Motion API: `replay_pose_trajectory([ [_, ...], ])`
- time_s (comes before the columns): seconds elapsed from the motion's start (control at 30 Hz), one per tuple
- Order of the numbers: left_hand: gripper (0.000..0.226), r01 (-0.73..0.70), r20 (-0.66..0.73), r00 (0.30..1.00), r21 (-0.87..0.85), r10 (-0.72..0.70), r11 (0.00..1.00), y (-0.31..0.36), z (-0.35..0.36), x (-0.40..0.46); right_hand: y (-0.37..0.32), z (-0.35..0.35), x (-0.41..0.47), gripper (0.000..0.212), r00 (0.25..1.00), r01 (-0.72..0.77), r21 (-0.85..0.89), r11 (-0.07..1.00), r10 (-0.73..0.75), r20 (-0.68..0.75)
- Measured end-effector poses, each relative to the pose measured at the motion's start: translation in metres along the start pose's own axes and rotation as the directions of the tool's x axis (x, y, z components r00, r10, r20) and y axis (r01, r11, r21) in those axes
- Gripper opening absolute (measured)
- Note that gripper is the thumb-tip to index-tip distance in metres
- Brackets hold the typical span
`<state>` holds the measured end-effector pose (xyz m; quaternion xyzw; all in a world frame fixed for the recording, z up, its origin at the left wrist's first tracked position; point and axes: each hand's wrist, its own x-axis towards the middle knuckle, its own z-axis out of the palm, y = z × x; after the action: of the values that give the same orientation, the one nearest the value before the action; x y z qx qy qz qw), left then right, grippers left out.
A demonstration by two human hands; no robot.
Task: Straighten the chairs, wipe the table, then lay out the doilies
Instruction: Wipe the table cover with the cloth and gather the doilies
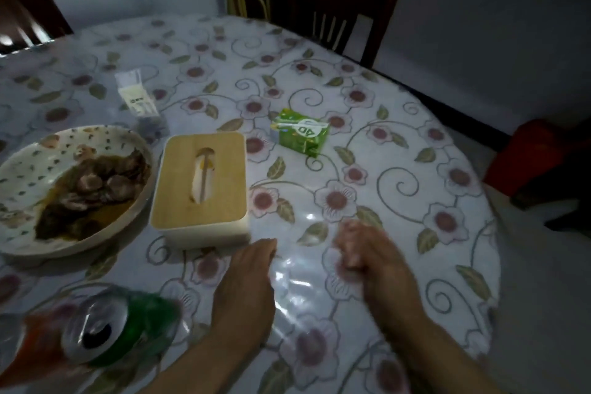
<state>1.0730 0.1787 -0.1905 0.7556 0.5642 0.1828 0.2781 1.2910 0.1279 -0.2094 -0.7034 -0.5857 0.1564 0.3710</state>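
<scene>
A round table (399, 144) covered by a floral plastic cloth fills the view. My left hand (246, 278) is stretched flat over the near part of the cloth, fingers together, holding nothing, just in front of the tissue box (201, 189). My right hand (367, 253) is blurred, its fingers curled inward; whether anything is in it is not visible. A dark wooden chair (332, 6) stands at the far edge of the table. No doilies or wiping cloth are in view.
A plate of dark leftover food (73, 189) sits at the left. A green can (118, 329) lies at the near left beside an orange object (28, 349). A green packet (300, 133) and a clear packet (137, 96) lie mid-table. A red stool (540, 153) stands on the right.
</scene>
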Motion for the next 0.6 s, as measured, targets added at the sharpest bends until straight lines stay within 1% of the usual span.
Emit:
replay_pose_trajectory([
  [0.03,0.052,-0.044,0.020,0.999,0.012,0.043,0.999,0.005,0.006,0.010,0.034,-0.018,0.021,0.020,0.993,-0.046,-0.202,0.978,0.023,-0.115],
  [0.07,0.053,-0.073,0.030,0.997,0.018,0.073,0.997,0.010,0.009,0.015,0.051,-0.031,0.035,0.023,0.966,-0.202,-0.217,0.955,0.157,-0.206],
  [0.1,0.054,-0.099,0.041,0.994,0.015,0.098,0.995,0.014,0.015,0.023,0.078,-0.036,0.049,0.032,0.935,-0.299,-0.248,0.921,0.231,-0.268],
  [0.13,0.055,-0.090,0.040,0.995,-0.005,0.090,0.996,0.021,0.019,0.032,0.087,-0.036,0.058,0.043,0.898,-0.373,-0.243,0.896,0.283,-0.337],
  [0.17,0.053,-0.068,0.025,0.997,-0.032,0.069,0.997,0.026,0.023,0.041,0.085,-0.029,0.065,0.047,0.876,-0.409,-0.221,0.885,0.312,-0.367],
  [0.2,0.050,-0.025,0.004,1.000,-0.084,0.025,0.996,0.033,0.027,0.051,0.068,-0.017,0.069,0.043,0.880,-0.401,-0.197,0.895,0.317,-0.354],
  [0.23,0.046,0.009,-0.011,1.000,-0.113,-0.010,0.994,0.039,0.029,0.062,0.047,-0.006,0.069,0.036,0.911,-0.342,-0.185,0.921,0.276,-0.306],
  [0.27,0.042,-0.002,-0.026,1.000,-0.109,-0.001,0.994,0.046,0.032,0.073,0.021,0.005,0.065,0.030,0.950,-0.270,-0.042,0.962,0.259,-0.173],
  [0.3,0.037,-0.035,-0.038,0.999,-0.078,0.032,0.996,0.052,0.035,0.083,0.002,0.015,0.059,0.023,0.982,-0.177,0.020,0.984,0.178,-0.062],
  [0.33,0.034,-0.055,-0.040,0.998,-0.069,0.052,0.996,0.055,0.038,0.092,-0.012,0.021,0.051,0.024,0.990,-0.141,0.020,0.990,0.141,0.010],
  [0.37,0.035,-0.060,-0.038,0.998,-0.063,0.058,0.996,0.058,0.040,0.100,-0.010,0.024,0.042,0.030,0.996,-0.071,0.003,0.997,0.071,0.059],
  [0.4,0.039,-0.077,-0.034,0.997,-0.040,0.075,0.996,0.058,0.043,0.109,-0.005,0.014,0.043,0.030,0.994,-0.005,-0.013,1.000,0.006,0.108],
  [0.43,0.042,-0.086,-0.031,0.996,-0.022,0.085,0.996,0.057,0.047,0.118,0.008,0.000,0.053,0.022,0.996,0.033,-0.040,0.999,-0.029,0.083],
  [0.47,0.045,-0.089,-0.026,0.996,-0.004,0.089,0.996,0.057,0.049,0.127,0.022,-0.014,0.069,0.017,0.998,-0.008,-0.044,0.999,0.010,0.061],
  [0.53,0.045,-0.112,-0.044,0.993,0.034,0.113,0.993,0.055,0.054,0.144,0.063,-0.039,0.107,0.026,0.988,-0.138,-0.100,0.985,0.130,-0.087],
  [0.57,0.046,-0.130,-0.055,0.990,0.056,0.133,0.990,0.056,0.057,0.150,0.083,-0.049,0.127,0.031,0.970,-0.203,-0.172,0.964,0.173,-0.173],
  [0.6,0.051,-0.148,-0.067,0.986,0.077,0.154,0.986,0.055,0.060,0.155,0.101,-0.052,0.146,0.038,0.957,-0.237,-0.249,0.939,0.181,-0.227],
])
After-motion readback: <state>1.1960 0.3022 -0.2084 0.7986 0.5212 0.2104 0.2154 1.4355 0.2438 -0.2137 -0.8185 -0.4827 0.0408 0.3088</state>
